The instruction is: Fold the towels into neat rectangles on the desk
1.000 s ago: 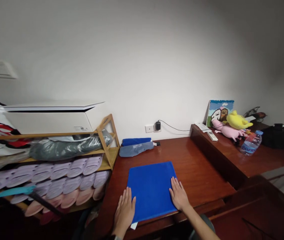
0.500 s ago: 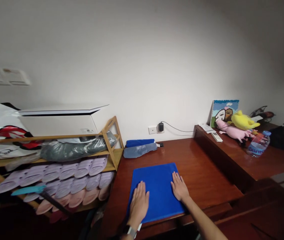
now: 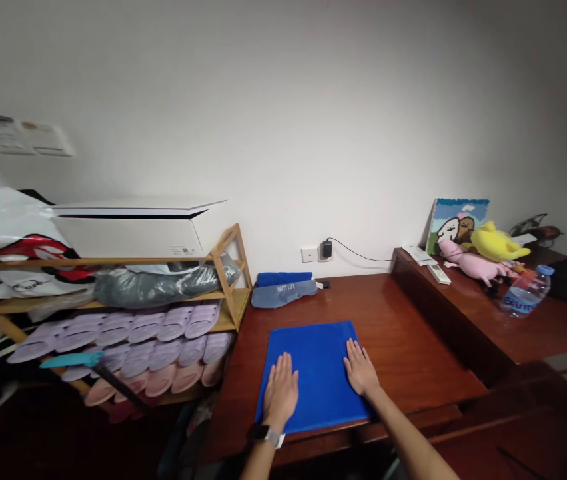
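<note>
A blue cloth (image 3: 319, 380) lies flat on the reddish-brown wooden table (image 3: 403, 333), its near edge close to the table's front. On the cloth's left part rests my left hand (image 3: 281, 392), palm down with fingers stretched out, a watch on its wrist. My right hand (image 3: 360, 370) lies flat at the cloth's right edge, fingers apart. Neither hand grips anything. Behind the cloth, near the wall, are a folded blue cloth (image 3: 283, 277) and a grey-blue one (image 3: 283, 294) with lettering.
At the left stands a wooden rack (image 3: 237, 300) with slippers (image 3: 173, 323) and a white box (image 3: 128, 235). On the raised surface at right are a bottle (image 3: 527, 293), a pink plush toy (image 3: 476, 265), a yellow one (image 3: 498, 243) and a remote (image 3: 438, 274). A black plug (image 3: 327, 249) sits in the wall.
The view has shifted slightly, so the surroundings appear a little further right. Both hands remain flat on the cloth, with hardly any movement against it.
</note>
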{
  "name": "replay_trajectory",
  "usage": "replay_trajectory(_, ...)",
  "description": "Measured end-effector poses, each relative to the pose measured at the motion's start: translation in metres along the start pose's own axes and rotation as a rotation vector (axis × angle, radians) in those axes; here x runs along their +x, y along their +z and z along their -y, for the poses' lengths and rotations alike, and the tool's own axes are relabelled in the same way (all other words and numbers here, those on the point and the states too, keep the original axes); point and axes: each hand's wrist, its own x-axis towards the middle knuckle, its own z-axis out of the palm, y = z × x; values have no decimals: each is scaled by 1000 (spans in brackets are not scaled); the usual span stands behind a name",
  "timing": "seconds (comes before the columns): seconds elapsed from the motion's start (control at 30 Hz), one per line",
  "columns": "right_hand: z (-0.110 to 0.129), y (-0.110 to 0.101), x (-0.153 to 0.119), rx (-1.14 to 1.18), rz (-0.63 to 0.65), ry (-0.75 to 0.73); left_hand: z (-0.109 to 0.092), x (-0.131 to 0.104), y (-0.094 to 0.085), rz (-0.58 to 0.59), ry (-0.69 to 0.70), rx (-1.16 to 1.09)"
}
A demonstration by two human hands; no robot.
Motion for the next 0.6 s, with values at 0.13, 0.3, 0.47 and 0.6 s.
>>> replay_trajectory(0.13, 3, -8, 4, -14, 15, 19, 28, -8, -7, -6, -32, 38)
replay_trajectory(0.3, 6, -22, 27, -3, 3, 18, 24, -11, -2, -42, -23, 38)
replay_trajectory(0.47, 3, -15, 43, -1, 3, 18, 30, -10, 7, -82, -1, 7)
replay_trajectory(0.6, 0, -9, 43, -3, -4, 9, -20, 23, 13, -40, 127, -65)
